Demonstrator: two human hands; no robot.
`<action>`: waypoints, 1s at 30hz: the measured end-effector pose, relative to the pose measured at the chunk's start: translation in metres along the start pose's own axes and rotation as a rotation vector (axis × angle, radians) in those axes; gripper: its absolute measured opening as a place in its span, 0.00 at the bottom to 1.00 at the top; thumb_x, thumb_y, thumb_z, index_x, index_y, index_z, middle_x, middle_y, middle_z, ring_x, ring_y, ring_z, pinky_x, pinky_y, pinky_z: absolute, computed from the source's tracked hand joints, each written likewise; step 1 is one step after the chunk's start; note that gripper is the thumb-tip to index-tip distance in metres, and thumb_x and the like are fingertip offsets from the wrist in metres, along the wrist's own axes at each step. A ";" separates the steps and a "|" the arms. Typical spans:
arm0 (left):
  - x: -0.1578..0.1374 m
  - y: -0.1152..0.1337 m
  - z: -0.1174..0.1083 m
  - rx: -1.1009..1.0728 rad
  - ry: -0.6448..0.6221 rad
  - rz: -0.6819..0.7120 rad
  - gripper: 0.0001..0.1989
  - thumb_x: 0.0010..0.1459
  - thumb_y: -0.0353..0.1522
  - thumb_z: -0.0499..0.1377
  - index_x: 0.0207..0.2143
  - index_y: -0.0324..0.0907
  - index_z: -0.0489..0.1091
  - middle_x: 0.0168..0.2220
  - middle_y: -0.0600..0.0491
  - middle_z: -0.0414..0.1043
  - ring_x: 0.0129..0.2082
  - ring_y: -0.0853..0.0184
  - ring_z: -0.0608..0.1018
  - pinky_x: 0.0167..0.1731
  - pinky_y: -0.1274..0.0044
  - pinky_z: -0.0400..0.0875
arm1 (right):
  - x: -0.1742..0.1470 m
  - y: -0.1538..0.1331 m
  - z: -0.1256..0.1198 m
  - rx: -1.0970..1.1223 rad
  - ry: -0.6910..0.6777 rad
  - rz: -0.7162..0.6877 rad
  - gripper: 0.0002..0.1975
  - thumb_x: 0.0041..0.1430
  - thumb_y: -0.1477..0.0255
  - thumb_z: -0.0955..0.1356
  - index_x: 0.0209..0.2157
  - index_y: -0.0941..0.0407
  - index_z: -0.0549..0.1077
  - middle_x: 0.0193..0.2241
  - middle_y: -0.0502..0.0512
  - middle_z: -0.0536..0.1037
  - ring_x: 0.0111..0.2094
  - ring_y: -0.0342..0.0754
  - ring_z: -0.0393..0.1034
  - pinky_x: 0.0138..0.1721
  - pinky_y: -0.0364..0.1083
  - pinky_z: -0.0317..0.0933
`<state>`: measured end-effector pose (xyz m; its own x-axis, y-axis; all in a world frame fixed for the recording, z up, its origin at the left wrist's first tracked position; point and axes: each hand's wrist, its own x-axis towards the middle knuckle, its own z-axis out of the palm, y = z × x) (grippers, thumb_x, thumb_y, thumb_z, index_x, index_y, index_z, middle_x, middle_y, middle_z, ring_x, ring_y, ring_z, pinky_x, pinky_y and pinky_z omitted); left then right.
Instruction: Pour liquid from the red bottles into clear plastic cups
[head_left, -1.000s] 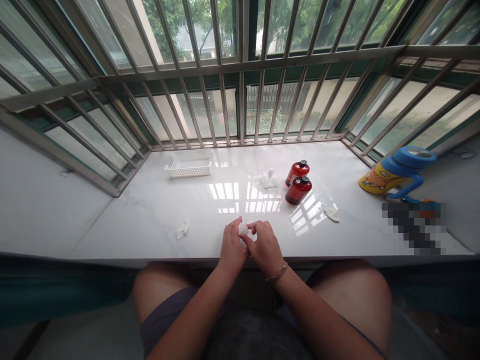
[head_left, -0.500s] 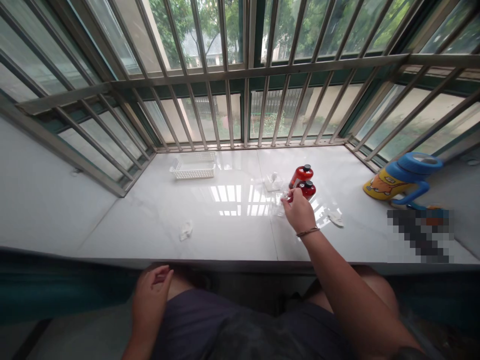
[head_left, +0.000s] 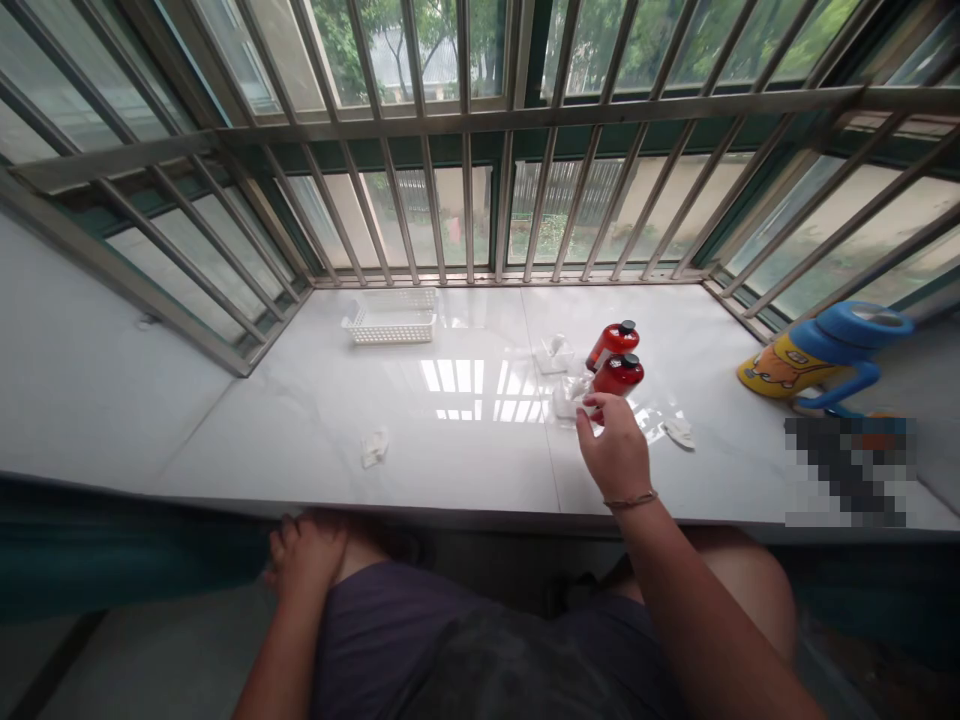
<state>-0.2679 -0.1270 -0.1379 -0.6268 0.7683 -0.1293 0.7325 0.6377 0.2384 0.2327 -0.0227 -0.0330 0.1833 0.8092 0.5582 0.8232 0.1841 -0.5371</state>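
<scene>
Barred windows (head_left: 465, 121) back a glossy white surface (head_left: 465, 465), where a clear plastic item (head_left: 568, 400) sits just beside the nearer red bottle (head_left: 619, 375). At its near side, the right hand (head_left: 616, 445) has released fingers, thumb and forefinger slightly parted (whether they brush the plastic, I cannot tell). On the left knee (head_left: 366, 553) rests the left hand (head_left: 309, 553), fingers loosely spread.

Right grip (head_left: 616, 452) beside transparent object (head_left: 568, 402)
</scene>
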 end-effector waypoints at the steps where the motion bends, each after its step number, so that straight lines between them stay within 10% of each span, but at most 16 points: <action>1: 0.006 0.004 -0.003 -0.016 -0.006 -0.031 0.44 0.62 0.57 0.53 0.70 0.37 0.63 0.76 0.26 0.49 0.75 0.26 0.52 0.62 0.29 0.53 | -0.009 -0.003 -0.002 0.006 -0.019 -0.014 0.09 0.72 0.66 0.65 0.49 0.53 0.72 0.45 0.61 0.79 0.39 0.54 0.74 0.44 0.54 0.70; 8: 0.015 0.001 -0.030 -0.195 0.231 -0.058 0.30 0.63 0.44 0.54 0.61 0.35 0.68 0.63 0.28 0.69 0.68 0.37 0.69 0.65 0.48 0.67 | -0.065 0.028 -0.012 -0.024 -0.053 0.029 0.08 0.71 0.65 0.66 0.46 0.52 0.74 0.42 0.58 0.81 0.38 0.54 0.75 0.43 0.53 0.70; 13: -0.014 0.012 -0.060 -0.264 0.546 0.308 0.19 0.70 0.42 0.52 0.53 0.42 0.73 0.57 0.41 0.77 0.61 0.51 0.76 0.67 0.60 0.67 | -0.086 0.085 -0.021 -0.164 0.020 -0.038 0.07 0.69 0.66 0.67 0.45 0.53 0.74 0.43 0.61 0.83 0.43 0.59 0.75 0.51 0.57 0.68; 18: -0.016 0.063 -0.065 -0.279 0.390 0.664 0.14 0.70 0.41 0.56 0.47 0.44 0.78 0.49 0.46 0.82 0.53 0.55 0.81 0.61 0.63 0.72 | -0.091 0.102 -0.018 -0.249 0.078 -0.046 0.09 0.68 0.67 0.68 0.47 0.54 0.75 0.44 0.62 0.84 0.45 0.60 0.74 0.53 0.58 0.66; 30: 0.019 0.144 -0.042 -0.144 0.355 0.634 0.15 0.69 0.38 0.55 0.40 0.41 0.78 0.48 0.41 0.81 0.49 0.50 0.78 0.56 0.59 0.72 | -0.093 0.094 -0.012 -0.326 0.022 -0.007 0.06 0.67 0.70 0.67 0.43 0.55 0.76 0.36 0.57 0.81 0.38 0.56 0.73 0.44 0.52 0.63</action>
<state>-0.1857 -0.0227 -0.0661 -0.1613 0.9072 0.3885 0.9558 0.0455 0.2905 0.3001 -0.0871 -0.1277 0.1861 0.7954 0.5768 0.9526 -0.0023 -0.3043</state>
